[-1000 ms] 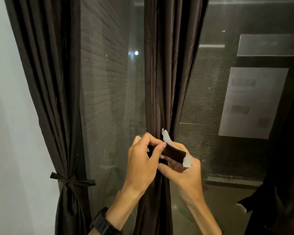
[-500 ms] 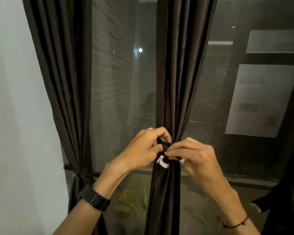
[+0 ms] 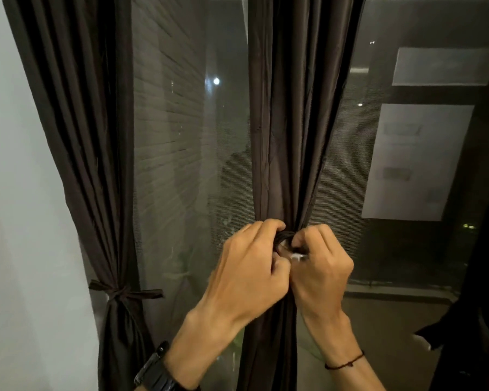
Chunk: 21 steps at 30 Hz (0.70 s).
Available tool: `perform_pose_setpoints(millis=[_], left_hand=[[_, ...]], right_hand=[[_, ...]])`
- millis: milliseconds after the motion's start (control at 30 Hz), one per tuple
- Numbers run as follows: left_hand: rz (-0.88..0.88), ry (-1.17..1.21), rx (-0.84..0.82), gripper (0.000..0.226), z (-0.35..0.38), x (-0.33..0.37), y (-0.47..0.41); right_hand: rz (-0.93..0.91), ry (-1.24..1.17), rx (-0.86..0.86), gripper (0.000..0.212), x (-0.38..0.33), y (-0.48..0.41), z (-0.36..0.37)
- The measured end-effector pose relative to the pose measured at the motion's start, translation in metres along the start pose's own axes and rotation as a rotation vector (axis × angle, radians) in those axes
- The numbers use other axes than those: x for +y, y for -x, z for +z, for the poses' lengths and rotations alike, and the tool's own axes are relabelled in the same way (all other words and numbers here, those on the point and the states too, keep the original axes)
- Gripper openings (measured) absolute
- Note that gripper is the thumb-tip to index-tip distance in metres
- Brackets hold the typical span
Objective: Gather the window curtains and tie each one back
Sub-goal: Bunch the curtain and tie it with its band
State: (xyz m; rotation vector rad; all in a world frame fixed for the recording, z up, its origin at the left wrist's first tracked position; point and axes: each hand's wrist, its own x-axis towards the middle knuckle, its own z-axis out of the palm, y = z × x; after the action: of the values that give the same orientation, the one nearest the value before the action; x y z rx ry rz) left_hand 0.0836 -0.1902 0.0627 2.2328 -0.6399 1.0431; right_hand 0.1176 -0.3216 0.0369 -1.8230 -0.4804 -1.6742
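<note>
At the window, two dark brown curtains hang gathered. One curtain (image 3: 96, 136) by the wall is already bound with a knotted tie-back (image 3: 122, 292). A second, middle curtain (image 3: 288, 122) is being bound: the left hand (image 3: 249, 266) and right hand (image 3: 319, 266) meet at its waist, fingers (image 3: 268, 225) curled tight on the dark tie-back strip (image 3: 284, 238), whose white tag (image 3: 297, 256) shows under the right hand. Judged step: forming the knot. Next move likely calls for pulling both ends apart evenly. More dark fabric (image 3: 477, 249) at the right edge is too dim to identify.
</note>
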Motion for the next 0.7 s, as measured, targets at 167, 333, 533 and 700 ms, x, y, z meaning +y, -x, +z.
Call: perform_pose_setpoints(millis=[167, 333, 533, 700], left_hand=[[-0.197, 0.29, -0.029, 0.037, -0.008, -0.006, -0.018], [-0.448, 0.678, 0.099, 0.017, -0.001, -0.016, -0.029], [-0.395, 0.746, 0.282, 0.031, 0.001, -0.03, -0.03], [-0.334, 0.735, 0.476, 0.031, -0.007, -0.054, -0.029]], right_hand=[[-0.033, -0.08, 0.198, 0.027, 0.004, 0.005, 0.006], [0.048, -0.1, 0.161, 0.018, 0.001, 0.005, 0.006], [0.136, -0.101, 0.016, 0.023, 0.007, 0.019, -0.001], [0.258, -0.085, -0.002, 0.032, 0.017, 0.04, -0.005]])
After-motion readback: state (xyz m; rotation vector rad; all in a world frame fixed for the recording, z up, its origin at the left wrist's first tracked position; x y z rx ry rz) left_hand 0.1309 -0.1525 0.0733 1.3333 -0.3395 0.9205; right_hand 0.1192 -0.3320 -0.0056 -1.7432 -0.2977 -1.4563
